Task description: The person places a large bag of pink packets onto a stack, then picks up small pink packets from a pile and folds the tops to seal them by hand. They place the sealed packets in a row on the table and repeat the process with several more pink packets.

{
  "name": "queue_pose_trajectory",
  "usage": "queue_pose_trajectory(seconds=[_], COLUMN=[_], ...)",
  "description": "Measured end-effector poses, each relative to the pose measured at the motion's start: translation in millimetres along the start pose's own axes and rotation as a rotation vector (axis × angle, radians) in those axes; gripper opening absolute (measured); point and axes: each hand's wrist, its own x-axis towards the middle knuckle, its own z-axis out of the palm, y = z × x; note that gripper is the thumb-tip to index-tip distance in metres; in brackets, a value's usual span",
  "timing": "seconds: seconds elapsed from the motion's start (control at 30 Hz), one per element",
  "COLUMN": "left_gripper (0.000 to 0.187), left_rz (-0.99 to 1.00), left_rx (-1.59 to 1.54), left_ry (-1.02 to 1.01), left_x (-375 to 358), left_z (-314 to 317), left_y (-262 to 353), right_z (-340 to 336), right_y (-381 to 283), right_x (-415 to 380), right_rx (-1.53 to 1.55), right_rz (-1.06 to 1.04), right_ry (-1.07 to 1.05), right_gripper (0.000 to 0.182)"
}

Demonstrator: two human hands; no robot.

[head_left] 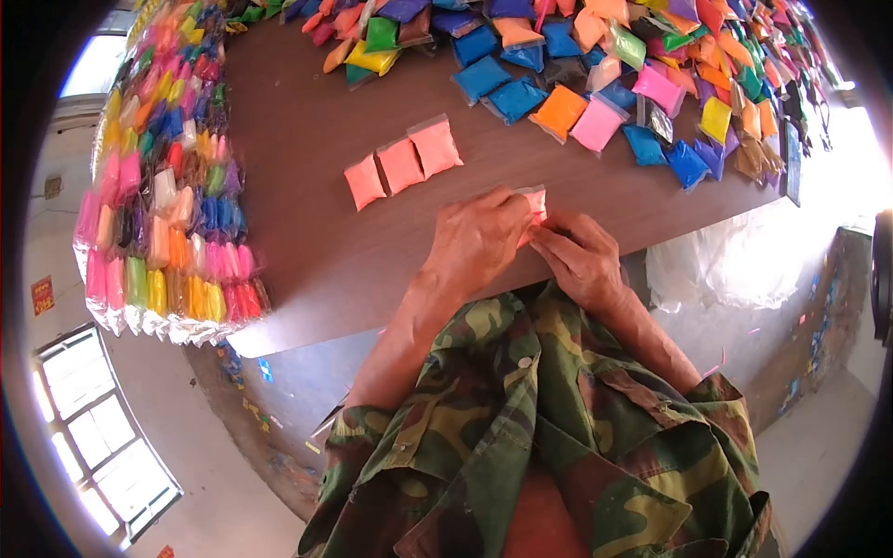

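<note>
Hands are met at frame centre: a pink packet [535, 206] is pinched between the left hand [479, 240] and right hand [581, 260], both grips pressed together, above the bench [307, 167] edge.

Head view: worn on the person's head; faces forward and down; close above the table [307, 186] edge.
Lens: fisheye; rounded dark border.
</note>
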Motion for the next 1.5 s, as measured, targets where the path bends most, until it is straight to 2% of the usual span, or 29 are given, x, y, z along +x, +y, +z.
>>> queue_pose_trajectory(seconds=[0.13,0.2,0.3,0.5,0.7,0.83,0.93,1.03,1.1,1.23,1.4,1.5], left_gripper=[0.010,0.010,0.012,0.016,0.017,0.011,0.009,0.010,0.010,0.011,0.010,0.010], left_rz=[0.020,0.033,0.061,0.055,-0.062,-0.278,-0.387,-0.458,-0.492,-0.457,-0.483,-0.433], left_rx=[0.089,0.113,0.030,0.101,0.039,-0.170,-0.247,-0.251,-0.278,-0.180,-0.206,-0.196], left_ry=[0.008,0.014,-0.018,-0.132,0.033,0.176,0.249,0.309,0.372,0.465,0.552,0.546], left_x=[19.8,30.8,30.3,35.8,42.3,10.6,-21.7,-52.0,-65.5,-75.9,-78.1,-84.4], left_z=[8.3,8.7,-1.8,-1.4,2.4,-21.3,-23.0,-15.7,-11.3,-6.4,10.2,11.6], left_y=[-15.8,-23.4,-16.7,-5.5,-25.3,-22.9,-27.8,-32.0,-32.8,-40.0,-46.1,-54.3], right_z=[3.6,1.4,3.1,5.9,0.5,-14.3,-16.9,-17.0,-17.4,-12.9,-11.5,-10.2], right_y=[2.2,1.2,2.7,3.4,-6.5,-15.7,-2.8,-4.5,-3.4,-5.3,-10.5,-9.6], right_x=[-1.4,-2.0,-1.4,-1.2,2.8,19.0,27.1,27.0,19.0,11.9,10.3,6.3], right_rx=[0.020,-0.014,-0.033,-0.039,0.025,-0.022,-0.107,-0.191,-0.212,-0.272,-0.307,-0.321], right_rz=[-0.034,-0.039,-0.050,-0.049,0.049,0.065,-0.063,-0.100,-0.096,-0.083,-0.055,-0.057], right_ry=[0.049,0.010,0.034,0.050,0.028,-0.036,-0.134,-0.348,-0.403,-0.437,-0.442,-0.432], right_gripper=[0.033,0.033,0.033,0.031,0.028,0.024,0.032,0.049,0.058,0.065,0.063,0.062])
